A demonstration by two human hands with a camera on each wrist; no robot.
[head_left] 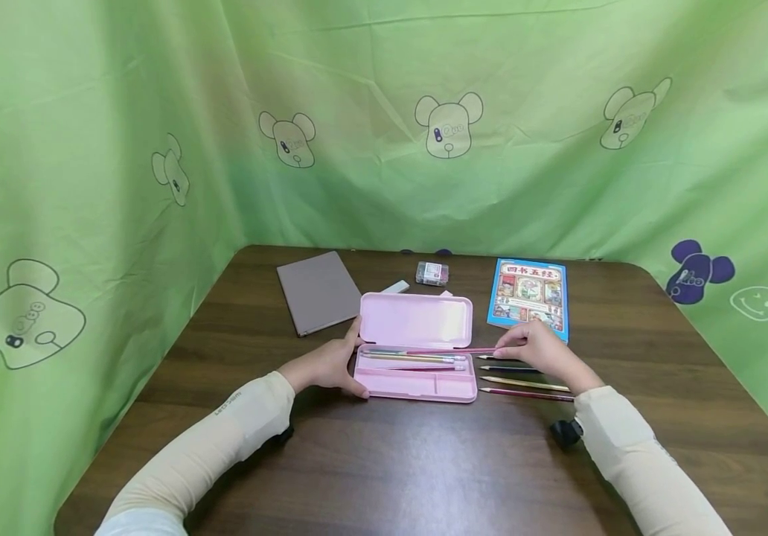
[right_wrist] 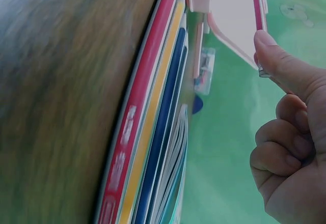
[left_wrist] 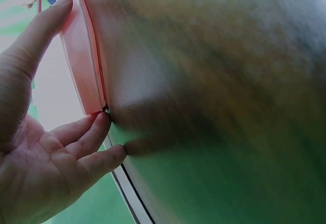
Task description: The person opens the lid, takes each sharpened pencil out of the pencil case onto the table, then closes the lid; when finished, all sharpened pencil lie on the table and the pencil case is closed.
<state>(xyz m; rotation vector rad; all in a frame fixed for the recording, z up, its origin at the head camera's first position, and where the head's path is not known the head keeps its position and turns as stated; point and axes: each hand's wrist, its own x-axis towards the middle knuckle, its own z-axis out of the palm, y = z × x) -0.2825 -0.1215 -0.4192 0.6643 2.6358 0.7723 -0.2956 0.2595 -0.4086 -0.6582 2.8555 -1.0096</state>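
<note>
Two hands at work: both sit at an open pink pencil case (head_left: 416,356) near the middle of the table.
Pencil case: it lies flat and open, lid (head_left: 415,320) folded back toward the far side, tray toward the person; several pencils with white eraser ends lie in the tray's long compartment, and a smaller compartment sits in front of them.
Left hand: the left hand (head_left: 330,363) cups the case's left end, thumb up along the lid's edge, fingers at the tray's corner; the left wrist view shows the fingertips (left_wrist: 99,124) touching the pink edge, fingers fairly straight.
Right hand: the right hand (head_left: 538,350) pinches a pink pencil (head_left: 447,351) by its right end; the pencil lies across the case at the hinge line.
Loose pencils: four pencils (head_left: 525,376) lie side by side on the table just right of the case, partly under the right hand.
Book: a blue-covered picture book (head_left: 529,295) lies flat beyond the right hand.
Notebook: a grey-brown notebook (head_left: 319,291) lies left of the lid, closed.
Small things: a white eraser (head_left: 395,286) and a small clear box (head_left: 432,273) lie behind the case.
Surface: a dark brown wooden table (head_left: 424,461) with a soft sheen.
Room: green cloth (head_left: 384,112) printed with bear heads hangs round three sides.
</note>
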